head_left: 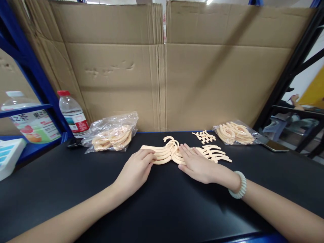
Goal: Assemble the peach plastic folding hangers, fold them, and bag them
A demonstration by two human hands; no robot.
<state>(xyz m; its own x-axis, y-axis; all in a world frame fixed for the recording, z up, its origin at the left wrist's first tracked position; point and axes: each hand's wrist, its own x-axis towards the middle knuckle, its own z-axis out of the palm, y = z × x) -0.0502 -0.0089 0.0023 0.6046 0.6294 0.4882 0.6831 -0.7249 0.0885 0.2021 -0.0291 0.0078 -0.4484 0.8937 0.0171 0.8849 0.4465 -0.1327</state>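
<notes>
Across the bottom of the frame, table [157, 209]: black, smooth-looking.
Bracelet [239, 185]: pale, coiled, right wrist.
Left hand [135, 168]: fingers bent, close together at the hangers' left end; cannot tell whether they pinch.
Right hand [198, 165]: flat, fingers straight, thumb apart, over the hangers' right half.
Hangers [163, 157]: cream, nested, lying at centre, hooks toward the top.
Handling: probably light, stiff, slightly slippery; hooks likely weakest; best held by the arms.
Curved pieces [221, 157]: fanned beyond the right hand; any join hidden.
Small pieces [204, 136]: cream, branching, behind these.
Left bag [111, 135], right bag [235, 133]: clear, cream pieces inside.
Bottle [72, 113]: red cap, left.
Cardboard [113, 77]: upper frame.
</notes>
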